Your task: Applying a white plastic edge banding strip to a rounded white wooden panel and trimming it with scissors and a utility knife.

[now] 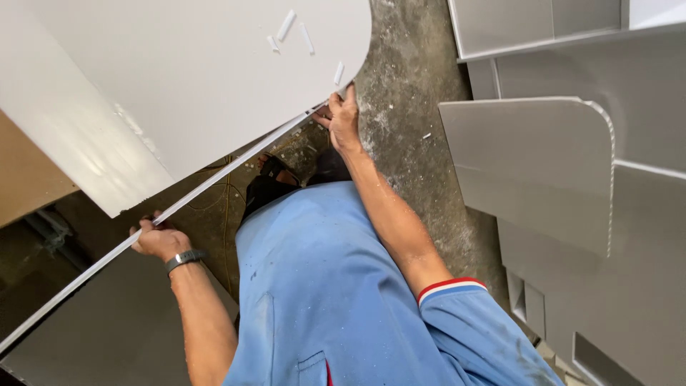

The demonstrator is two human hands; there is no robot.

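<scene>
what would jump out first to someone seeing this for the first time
A big white panel with a rounded corner fills the upper left, small white offcut strips lying on it. A long thin white strip runs along its lower edge; the right hand pinches it at the rounded corner while the left hand, a dark wristband on its wrist, grips it lower left. Grey panels stack up at right on the dusty concrete floor.

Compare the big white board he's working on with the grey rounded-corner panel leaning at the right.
The large white flat board carries loose white offcuts; the grey rounded-corner panel is bare. The right hand touches the white board's curved edge; no hand touches the grey panel, which stands among other grey panels. Both are flat sheets with rounded corners.
</scene>
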